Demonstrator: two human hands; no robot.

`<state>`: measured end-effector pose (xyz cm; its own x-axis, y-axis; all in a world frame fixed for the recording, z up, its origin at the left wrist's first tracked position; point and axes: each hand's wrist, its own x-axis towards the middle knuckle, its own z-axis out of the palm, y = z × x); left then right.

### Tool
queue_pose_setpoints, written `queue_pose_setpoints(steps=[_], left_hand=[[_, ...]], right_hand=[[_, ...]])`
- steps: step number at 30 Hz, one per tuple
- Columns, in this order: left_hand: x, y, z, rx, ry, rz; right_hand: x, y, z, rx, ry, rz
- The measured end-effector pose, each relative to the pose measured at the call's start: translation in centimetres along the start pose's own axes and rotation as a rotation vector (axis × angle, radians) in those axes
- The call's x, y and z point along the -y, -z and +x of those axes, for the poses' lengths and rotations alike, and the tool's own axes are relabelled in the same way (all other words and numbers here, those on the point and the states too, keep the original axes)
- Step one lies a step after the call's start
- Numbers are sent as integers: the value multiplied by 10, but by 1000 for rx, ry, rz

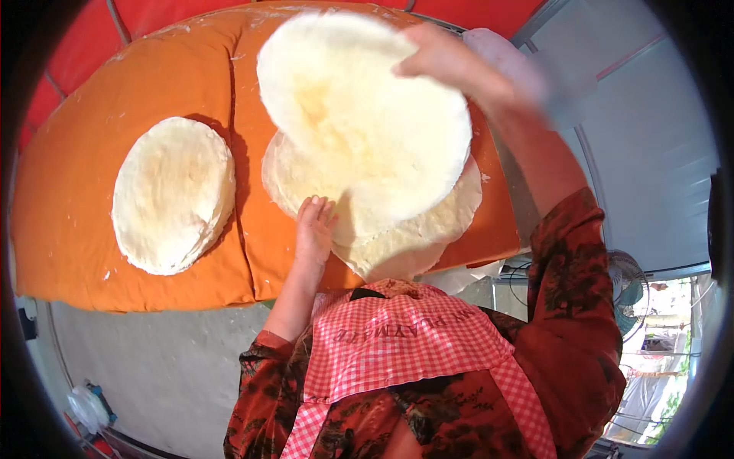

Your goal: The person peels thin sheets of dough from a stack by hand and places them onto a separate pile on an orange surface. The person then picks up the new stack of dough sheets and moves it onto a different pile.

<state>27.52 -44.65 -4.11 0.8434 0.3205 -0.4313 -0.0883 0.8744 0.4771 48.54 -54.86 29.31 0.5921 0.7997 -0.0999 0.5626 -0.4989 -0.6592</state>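
A large, pale round flatbread (367, 115) is lifted at a tilt over the orange cloth. My right hand (436, 55), blurred by motion, grips its far right edge with the thumb on the near face. My left hand (314, 229) is at the near left side, fingers stretched out by the edge of the lower flatbreads and just beside the raised one. Beneath lies a loose pile of similar flatbreads (397, 256), partly covered by the lifted round. To the left, a neat stack of flatbreads (174, 195) rests on the cloth.
The padded orange cloth (69, 199) covers the work table and carries flour marks. Red material (164, 11) borders its far side. A pale, blurred bundle (505, 57) lies behind my right forearm. A fan (627, 294) stands at the right, near a bright opening.
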Motion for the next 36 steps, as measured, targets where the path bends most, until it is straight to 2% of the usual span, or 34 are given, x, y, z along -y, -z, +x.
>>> queue_pose_setpoints(steps=[1,2,3,6,8,10,11,13,17,20,23,26,29,32,34,35,36], left_hand=[[-7,-10,-8,107,-27,-52],[-15,-24,-18,213,-55,-105],[-19,-27,-23,122,-31,-201],[-30,-20,-25,143,-20,-246],[-25,-10,-10,61,12,-137],[-11,6,7,-33,-7,-26],[1,13,17,-79,-43,32],[0,16,23,-172,-48,114],[8,24,35,-153,-88,98],[16,34,37,-167,-58,120],[1,7,26,-198,-71,90],[0,5,25,-250,-54,133],[12,20,31,-139,52,76],[23,-9,13,-116,104,100],[29,-29,-5,-160,158,113],[42,-10,2,-159,203,206],[34,-13,-3,-111,193,119]], right_hand=[[-4,14,0,-29,-1,179],[-7,23,-2,-86,-34,199],[-28,30,3,-71,-67,320],[-127,21,18,5,-181,551],[-197,-11,11,122,-141,656],[-304,-70,5,145,-607,1021],[-302,-94,-21,155,-746,1014],[-323,-131,-48,75,-821,1007],[-348,-154,-66,-44,-678,1305],[-315,-168,-88,-187,-490,1590],[-304,-211,-102,-369,-611,1508],[-286,-207,-107,-346,-735,1147],[-283,-197,-101,-627,-395,1197],[-254,-203,-122,-596,-509,1711],[-268,-216,-134,-577,-709,1422],[-271,-214,-136,-568,-787,1239],[-279,-214,-135,-572,-759,1190]])
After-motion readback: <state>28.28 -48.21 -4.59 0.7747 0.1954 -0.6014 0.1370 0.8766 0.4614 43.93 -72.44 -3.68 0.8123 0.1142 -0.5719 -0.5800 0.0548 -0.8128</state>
